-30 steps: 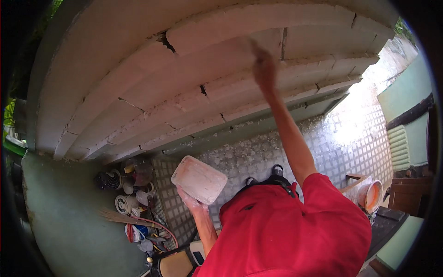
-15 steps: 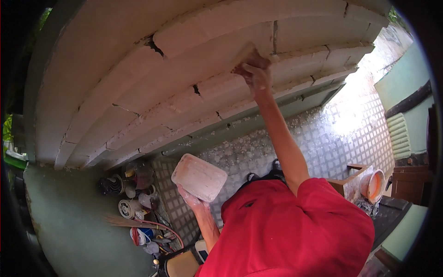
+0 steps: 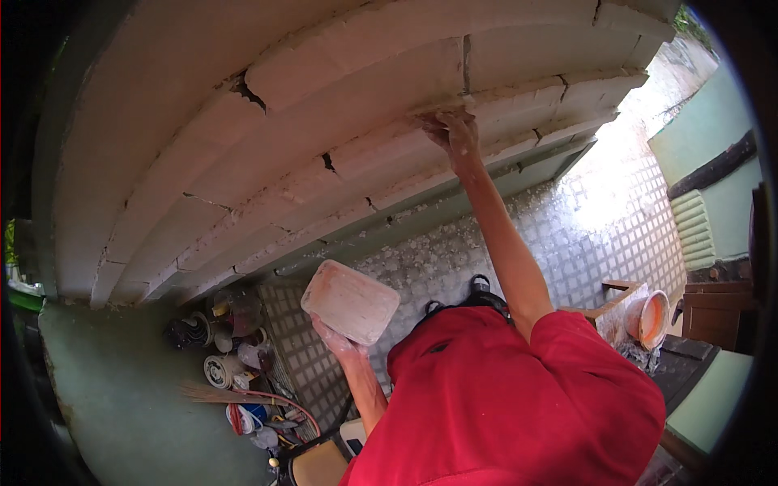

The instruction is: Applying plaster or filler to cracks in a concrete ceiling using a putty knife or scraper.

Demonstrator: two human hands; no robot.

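My left hand [image 3: 340, 336], coated pale with plaster, holds a rectangular, plaster-smeared white container [image 3: 348, 300] from below, its fingers wrapped at the near edge. My right arm reaches up, and my right hand [image 3: 458, 136] is closed on a flat scraper-like tool [image 3: 438, 111], which lies against the pale stepped wall surface [image 3: 356, 89] along one of its ledges. The tool is partly hidden by the fingers. Dark cracks and chipped joints run across those ledges, one wide crack left of my right hand.
Below is a tiled floor [image 3: 421, 259] with white flecks. Buckets [image 3: 219, 368], brooms [image 3: 203, 393] and a hose stand at left by a green wall [image 3: 121, 373]. At right are a wooden frame [image 3: 616, 287], an orange-lined bucket [image 3: 648, 320], a dark ledge and a wooden cabinet [image 3: 717, 316].
My right hand has moved down along the wall with the tool, which now lies at the ledge. My left hand holds the container much as before. The view has shifted slightly.
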